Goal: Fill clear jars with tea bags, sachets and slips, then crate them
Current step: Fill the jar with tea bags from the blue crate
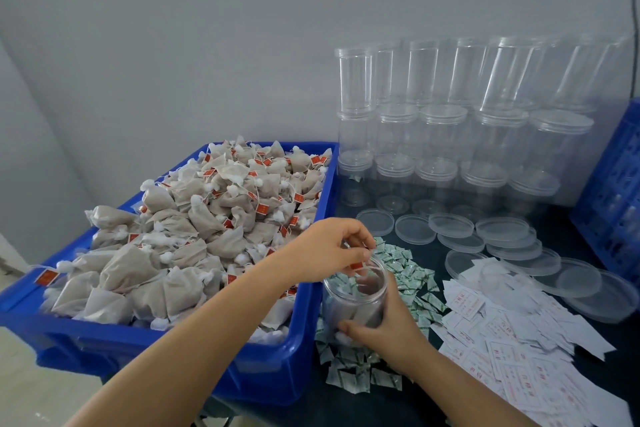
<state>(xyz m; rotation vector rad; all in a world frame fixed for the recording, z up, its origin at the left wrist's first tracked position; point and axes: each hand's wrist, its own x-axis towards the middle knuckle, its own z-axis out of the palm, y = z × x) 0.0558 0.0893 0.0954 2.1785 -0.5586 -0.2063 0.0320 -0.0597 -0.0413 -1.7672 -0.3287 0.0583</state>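
A clear jar (353, 302) stands on the dark table among green-and-white sachets (408, 270), with several tea bags inside it. My right hand (384, 326) grips the jar's lower side. My left hand (332, 250) hovers over the jar's mouth, its fingers curled and pinching a red tea bag tag at the rim. A blue bin (301, 340) heaped with beige tea bags (194, 229) sits just left of the jar. White printed slips (512, 333) lie spread on the right.
Stacked empty clear jars (443, 135) line the wall behind. Several loose clear lids (502, 236) lie between them and the slips. A blue crate (613, 198) stands at the far right edge. The floor shows at lower left.
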